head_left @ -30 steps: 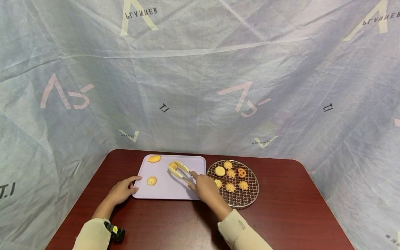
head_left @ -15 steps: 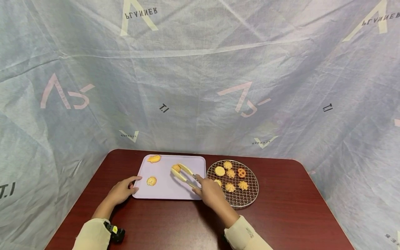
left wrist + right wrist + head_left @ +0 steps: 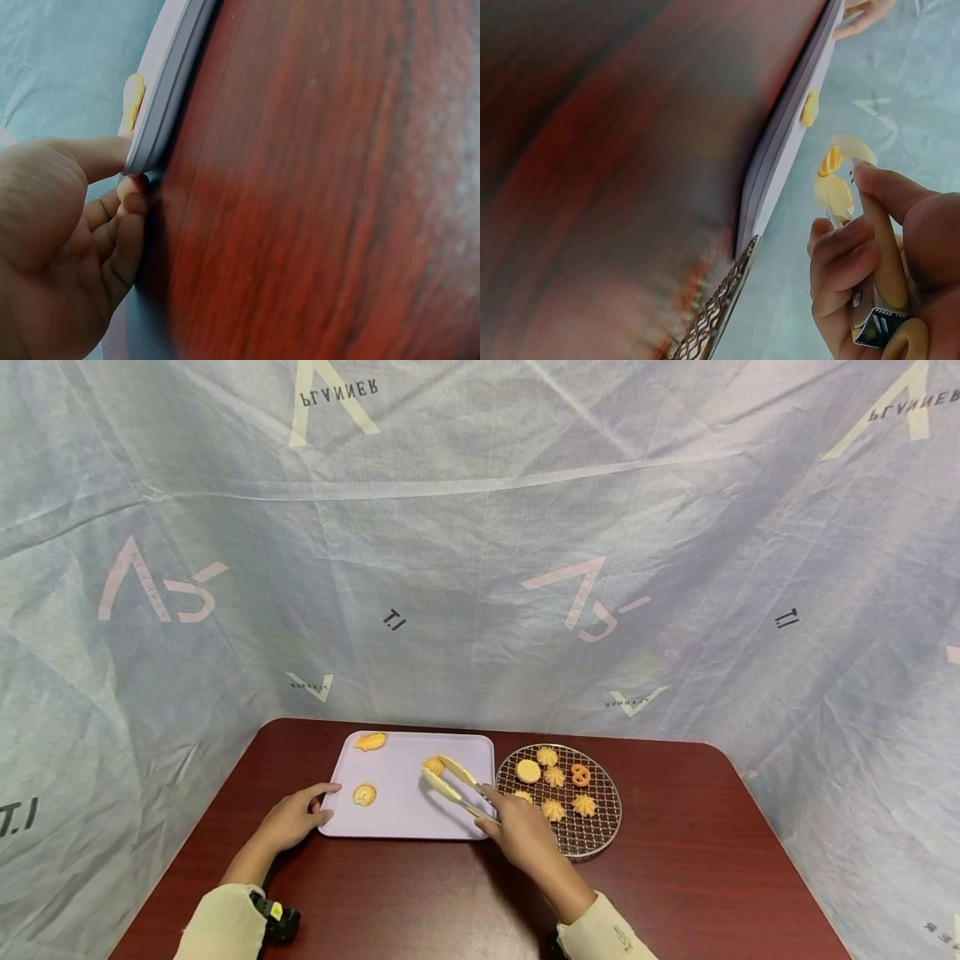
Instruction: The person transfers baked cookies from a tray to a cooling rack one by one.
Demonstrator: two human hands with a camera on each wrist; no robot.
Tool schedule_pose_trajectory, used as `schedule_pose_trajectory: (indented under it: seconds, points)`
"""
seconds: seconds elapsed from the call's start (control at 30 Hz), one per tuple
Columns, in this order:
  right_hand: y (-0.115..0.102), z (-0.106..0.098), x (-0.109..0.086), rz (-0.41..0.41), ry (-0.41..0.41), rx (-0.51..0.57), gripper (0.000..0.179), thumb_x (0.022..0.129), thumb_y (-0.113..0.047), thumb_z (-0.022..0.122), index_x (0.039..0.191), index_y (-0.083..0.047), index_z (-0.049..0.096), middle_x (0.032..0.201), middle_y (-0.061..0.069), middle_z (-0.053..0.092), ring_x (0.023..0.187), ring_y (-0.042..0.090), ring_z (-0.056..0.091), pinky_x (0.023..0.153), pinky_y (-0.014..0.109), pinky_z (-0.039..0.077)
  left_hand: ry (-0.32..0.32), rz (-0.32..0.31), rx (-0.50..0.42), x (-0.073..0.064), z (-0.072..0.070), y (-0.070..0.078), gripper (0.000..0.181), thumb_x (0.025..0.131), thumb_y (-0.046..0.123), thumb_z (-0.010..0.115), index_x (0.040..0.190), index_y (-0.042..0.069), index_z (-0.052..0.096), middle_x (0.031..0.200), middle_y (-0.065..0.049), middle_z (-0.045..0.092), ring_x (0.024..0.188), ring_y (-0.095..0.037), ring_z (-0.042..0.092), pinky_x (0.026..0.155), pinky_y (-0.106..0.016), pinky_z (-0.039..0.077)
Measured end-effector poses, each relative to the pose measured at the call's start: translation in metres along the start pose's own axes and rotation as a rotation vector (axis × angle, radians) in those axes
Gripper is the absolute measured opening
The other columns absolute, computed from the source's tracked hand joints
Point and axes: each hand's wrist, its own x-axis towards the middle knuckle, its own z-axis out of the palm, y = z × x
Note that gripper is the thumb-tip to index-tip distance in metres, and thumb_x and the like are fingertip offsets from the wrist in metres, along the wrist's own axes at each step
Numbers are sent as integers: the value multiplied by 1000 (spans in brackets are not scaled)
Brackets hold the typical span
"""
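My right hand (image 3: 521, 831) grips a pair of tongs (image 3: 453, 783) with cream-coloured tips. A ridged round cookie (image 3: 433, 765) is pinched between those tips, and the right wrist view has this cookie (image 3: 829, 160) raised off the lilac tray (image 3: 405, 818). At the tray's left edge my left hand (image 3: 296, 817) holds on, its thumb on the rim and its fingers below, as the left hand (image 3: 67, 217) shows in the left wrist view. On the tray lie a fish-shaped cookie (image 3: 371, 741) at the back and a roundish cookie (image 3: 364, 794) nearer the front.
Right of the tray sits a round wire rack (image 3: 600, 831) bearing several cookies, among them a pretzel-shaped cookie (image 3: 581, 775). My right forearm covers part of the rack. The dark red table (image 3: 697, 860) ends at a hanging grey cloth (image 3: 480, 610) behind and on both sides.
My right hand has moved to the right and slightly nearer me, carrying the cookie in the tongs across the tray towards the rack. My left hand and the tray have stayed still.
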Motion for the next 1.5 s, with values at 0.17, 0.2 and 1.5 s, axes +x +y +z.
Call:
schedule_pose_trajectory:
  seconds: [0.17, 0.2, 1.5]
  points:
    - [6, -3, -5, 8, -5, 29, 58, 92, -34, 77, 144, -13, 61, 101, 14, 74, 80, 27, 69, 66, 43, 54, -1, 3, -7, 0, 1, -3, 44, 95, 10, 70, 139, 7, 63, 77, -1, 52, 67, -17, 47, 61, -32, 37]
    - [7, -4, -6, 9, -5, 32, 59, 92, -34, 77, 145, -13, 60, 98, 13, 74, 77, 25, 67, 65, 42, 53, 1, 1, -9, 0, 1, -2, 44, 95, 10, 70, 139, 7, 63, 77, -1, 52, 67, -18, 47, 61, -32, 37]
    - [59, -56, -95, 231, 71, 73, 61, 91, -32, 79, 147, -17, 59, 125, 18, 71, 105, 42, 70, 85, 58, 55, 7, -14, -7, 0, 2, -1, 45, 96, 10, 70, 139, 8, 62, 78, -2, 52, 67, -18, 47, 61, -33, 37]
